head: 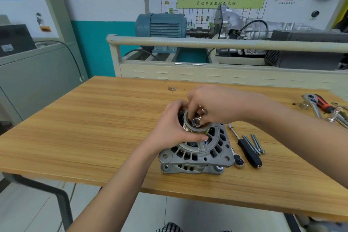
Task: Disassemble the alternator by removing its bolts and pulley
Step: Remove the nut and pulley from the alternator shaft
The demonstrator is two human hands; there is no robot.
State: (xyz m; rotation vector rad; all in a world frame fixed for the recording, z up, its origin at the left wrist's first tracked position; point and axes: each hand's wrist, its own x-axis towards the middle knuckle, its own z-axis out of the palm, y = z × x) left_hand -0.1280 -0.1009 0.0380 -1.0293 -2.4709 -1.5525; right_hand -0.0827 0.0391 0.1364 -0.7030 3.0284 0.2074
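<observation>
on the bench (94,118), near its middle, the alternator (195,152) lies pulley-up. from the head view, our left hand (169,128) has its grip closed round the pulley (188,126), likely to stop it turning, while our right hand (216,105) pinches the nut (196,121) atop it. loose bolts (254,144) lie just right of the alternator, out of the way.

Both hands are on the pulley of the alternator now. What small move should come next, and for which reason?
Probably keep turning the nut off by the right hand, while the left hand holds the pulley from spinning. The nut sits on top of the pulley, so the pulley likely cannot lift off the alternator before it. Long bolts already lie on the table.
</observation>
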